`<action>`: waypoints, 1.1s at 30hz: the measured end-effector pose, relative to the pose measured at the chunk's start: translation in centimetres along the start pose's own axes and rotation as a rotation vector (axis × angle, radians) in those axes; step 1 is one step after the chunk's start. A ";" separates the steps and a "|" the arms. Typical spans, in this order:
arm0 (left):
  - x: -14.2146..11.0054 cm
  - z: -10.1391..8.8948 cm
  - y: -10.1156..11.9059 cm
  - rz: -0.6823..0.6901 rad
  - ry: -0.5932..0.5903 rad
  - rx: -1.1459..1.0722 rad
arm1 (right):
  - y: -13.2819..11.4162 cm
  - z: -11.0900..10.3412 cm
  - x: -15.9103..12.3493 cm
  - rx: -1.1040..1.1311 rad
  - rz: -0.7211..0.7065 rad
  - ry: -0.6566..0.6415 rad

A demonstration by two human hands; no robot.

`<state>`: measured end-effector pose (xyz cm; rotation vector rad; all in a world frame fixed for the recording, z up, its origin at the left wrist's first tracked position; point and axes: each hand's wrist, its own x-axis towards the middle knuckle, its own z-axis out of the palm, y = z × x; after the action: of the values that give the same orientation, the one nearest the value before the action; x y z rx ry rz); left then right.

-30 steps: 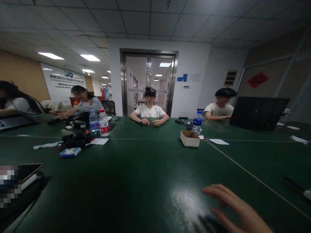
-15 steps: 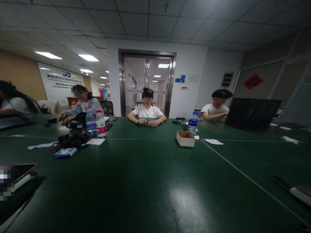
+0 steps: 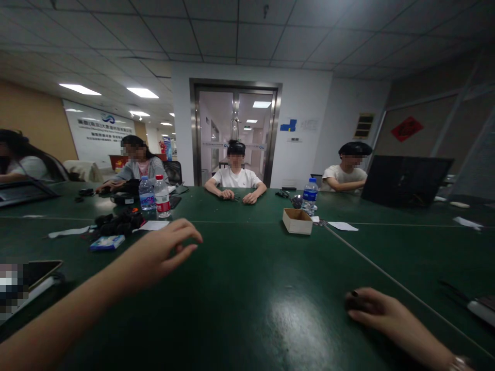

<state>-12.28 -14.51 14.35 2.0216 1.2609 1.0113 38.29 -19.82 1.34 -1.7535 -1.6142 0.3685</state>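
My left hand (image 3: 170,248) reaches over the green table (image 3: 240,268), its fingers loosely bent and apart, holding nothing. Behind it are a sheet of white paper (image 3: 154,225) and a blue-and-white packet (image 3: 107,242). At the lower right, my right hand (image 3: 381,310) is closed around a small dark object (image 3: 355,303). Fingers cover much of that object, and blur hides its kind. Farther off, between my two hands, stands a small open cardboard box (image 3: 297,225).
Two bottles (image 3: 162,198) stand at the back left beside a dark heap of gear (image 3: 119,222). A blue-capped bottle (image 3: 309,197) is behind the box. A monitor (image 3: 406,180) occupies the far right. Several people sit around the table, one person (image 3: 236,178) directly opposite.
My left hand has come into view from the lower left. My right hand left the view half a second ago and is now back with a small dark object in it.
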 end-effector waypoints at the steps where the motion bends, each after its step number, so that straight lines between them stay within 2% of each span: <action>1: 1.2 1.9 0.1 0.046 -0.053 -0.032 | -2.0 1.6 1.3 0.086 -0.003 -0.129; 3: 3.7 6.0 -0.3 0.156 -0.152 -0.011 | -5.3 5.2 4.0 0.175 -0.024 -0.199; 5: 5.8 10.0 -1.3 0.219 -0.214 0.067 | -7.6 8.9 6.8 0.150 -0.056 -0.178; 8: 8.2 14.6 -3.0 0.232 -0.169 0.152 | -10.1 14.0 10.3 0.061 -0.097 -0.152; 11: 9.6 17.1 -4.5 0.247 -0.074 0.181 | -12.2 18.0 12.6 0.051 -0.136 -0.176; 14: 10.2 18.0 -5.9 0.257 -0.004 0.182 | -14.0 20.6 13.9 0.091 -0.154 -0.225; 17: 10.3 17.9 -7.2 0.256 0.018 0.180 | -14.9 22.0 14.5 0.044 -0.219 -0.188; 21: 10.2 17.7 -7.9 0.229 0.029 0.168 | -15.0 22.3 14.4 -0.035 -0.290 -0.152; 26: 10.4 17.8 -8.5 0.205 0.125 0.143 | -15.1 21.7 13.9 0.002 -0.300 -0.129; 30: 10.9 17.6 -9.7 0.088 0.184 -0.033 | -14.8 21.8 14.0 0.198 -0.293 -0.140; 33: 11.2 17.5 -10.6 0.021 0.170 -0.159 | -14.5 22.1 14.3 0.441 -0.234 -0.227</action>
<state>-0.07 -1.03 -0.23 1.8637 1.2049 1.2745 15.85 0.00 -0.95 -1.2133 -1.7135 0.7666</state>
